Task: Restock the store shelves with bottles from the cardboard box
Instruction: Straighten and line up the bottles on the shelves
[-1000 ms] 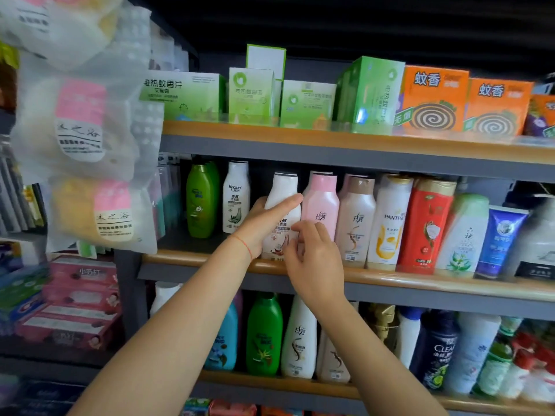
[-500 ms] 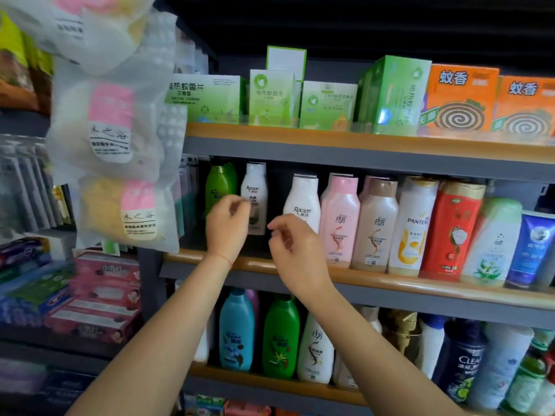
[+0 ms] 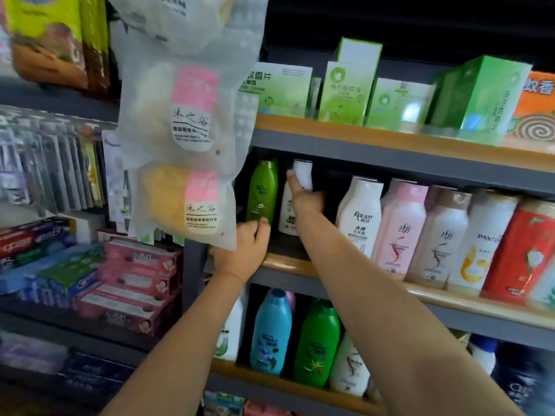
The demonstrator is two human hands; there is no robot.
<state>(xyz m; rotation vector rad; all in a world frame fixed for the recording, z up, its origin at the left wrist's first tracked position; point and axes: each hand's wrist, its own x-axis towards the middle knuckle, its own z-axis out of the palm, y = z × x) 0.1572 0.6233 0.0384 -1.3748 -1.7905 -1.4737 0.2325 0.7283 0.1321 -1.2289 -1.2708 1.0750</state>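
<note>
Hands reach into the far left of the middle shelf, where a person is straightening shampoo bottles already in place. The right hand is stretched deep into the bay, its fingers wrapped about the neck of a white bottle standing back from the front row, the forefinger lying up along the cap. The left hand sits at the shelf lip with its fingers curled about the base of a green bottle; whether it truly grips or only steadies the bottle is hard to tell, as the fingertips blur into the label.

By the look of it, this is the tidying stage of restocking: both set-back bottles seem due to be drawn forward into line with the Racien bottle and the pink one beside it. The next move would call for a level pull toward the shelf edge, keeping each bottle upright and clear of its neighbour, with care not to nudge the row to the right.

No cardboard box appears anywhere in view, so how much stock remains cannot be judged. A hanging packet of bath sponges covers the shelf's left end and part of the left hand. The right palm hides the white bottle's middle, and its label is unreadable. Motion blur softens the toothpaste boxes at left, and the right edge crops the bottle row.
</note>
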